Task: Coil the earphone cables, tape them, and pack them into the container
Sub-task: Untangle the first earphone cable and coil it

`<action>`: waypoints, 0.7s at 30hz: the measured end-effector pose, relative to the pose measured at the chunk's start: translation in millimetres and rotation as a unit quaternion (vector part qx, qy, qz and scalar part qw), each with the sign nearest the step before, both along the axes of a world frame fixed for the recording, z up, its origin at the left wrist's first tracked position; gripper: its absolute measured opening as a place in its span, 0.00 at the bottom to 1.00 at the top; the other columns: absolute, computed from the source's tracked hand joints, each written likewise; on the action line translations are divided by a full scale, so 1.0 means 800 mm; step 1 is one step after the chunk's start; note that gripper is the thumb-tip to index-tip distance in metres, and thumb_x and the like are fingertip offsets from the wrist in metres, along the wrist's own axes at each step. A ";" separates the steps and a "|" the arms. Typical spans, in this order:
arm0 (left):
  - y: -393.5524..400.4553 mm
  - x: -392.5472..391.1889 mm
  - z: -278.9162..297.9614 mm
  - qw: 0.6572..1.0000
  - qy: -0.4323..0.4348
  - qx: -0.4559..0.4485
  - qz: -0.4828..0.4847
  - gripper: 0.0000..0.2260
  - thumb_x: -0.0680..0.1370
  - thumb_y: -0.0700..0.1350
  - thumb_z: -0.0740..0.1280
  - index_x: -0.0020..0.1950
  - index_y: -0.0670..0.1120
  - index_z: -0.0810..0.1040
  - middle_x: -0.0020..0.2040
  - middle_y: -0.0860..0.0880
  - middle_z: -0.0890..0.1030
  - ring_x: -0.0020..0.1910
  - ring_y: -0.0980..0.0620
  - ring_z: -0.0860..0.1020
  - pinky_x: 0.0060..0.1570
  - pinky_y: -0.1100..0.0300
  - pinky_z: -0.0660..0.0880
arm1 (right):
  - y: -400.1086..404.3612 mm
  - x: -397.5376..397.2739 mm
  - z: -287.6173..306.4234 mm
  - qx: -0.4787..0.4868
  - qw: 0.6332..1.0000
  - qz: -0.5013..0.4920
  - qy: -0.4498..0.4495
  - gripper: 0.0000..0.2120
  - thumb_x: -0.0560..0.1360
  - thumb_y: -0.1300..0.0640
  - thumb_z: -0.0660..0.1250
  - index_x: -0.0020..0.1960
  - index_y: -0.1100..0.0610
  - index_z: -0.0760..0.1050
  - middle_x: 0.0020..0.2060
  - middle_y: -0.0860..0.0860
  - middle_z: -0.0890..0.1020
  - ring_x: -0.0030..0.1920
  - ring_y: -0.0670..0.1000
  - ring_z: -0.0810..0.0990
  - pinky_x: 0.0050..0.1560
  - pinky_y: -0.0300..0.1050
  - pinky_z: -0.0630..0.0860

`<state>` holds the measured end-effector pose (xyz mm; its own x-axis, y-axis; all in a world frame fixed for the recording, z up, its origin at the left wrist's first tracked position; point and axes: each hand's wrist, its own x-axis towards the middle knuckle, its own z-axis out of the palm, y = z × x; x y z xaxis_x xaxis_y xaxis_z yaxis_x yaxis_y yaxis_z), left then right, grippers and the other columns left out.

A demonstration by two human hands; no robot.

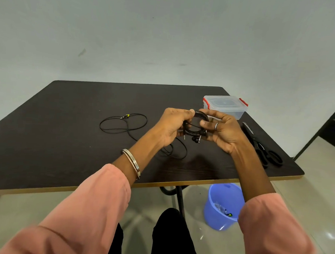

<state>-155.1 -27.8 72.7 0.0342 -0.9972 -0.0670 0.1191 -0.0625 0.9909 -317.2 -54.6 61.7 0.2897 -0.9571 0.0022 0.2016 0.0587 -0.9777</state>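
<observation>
Earphone cable (194, 126), thin glossy black round coil, pinched by both hands, left (172, 125), right (222, 130).

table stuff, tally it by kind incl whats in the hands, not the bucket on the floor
earphone cables: 2, a coiled one gripped by the left hand and right hand, a loose one on the table
container: 1
scissors: 1
total: 4

Coiled black earphones (195, 126) held aloft, lidded container (225, 105) (red clips) behind
</observation>
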 end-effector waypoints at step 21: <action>-0.017 0.008 -0.016 0.987 0.160 0.002 0.010 0.09 0.80 0.35 0.61 0.53 0.35 0.80 0.36 0.47 0.77 0.27 0.57 0.67 0.31 0.62 0.73 | 0.006 -0.002 -0.014 -0.094 0.992 -0.060 0.067 0.11 0.67 0.64 0.74 0.49 0.62 0.79 0.40 0.58 0.83 0.41 0.54 0.84 0.43 0.49 0.82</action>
<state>-148.8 -41.2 60.1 0.0306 -0.9961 -0.0822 0.4264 -0.0614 0.9025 -318.6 -50.2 50.7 0.1839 -0.9710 0.1525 0.0641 -0.1430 -0.9876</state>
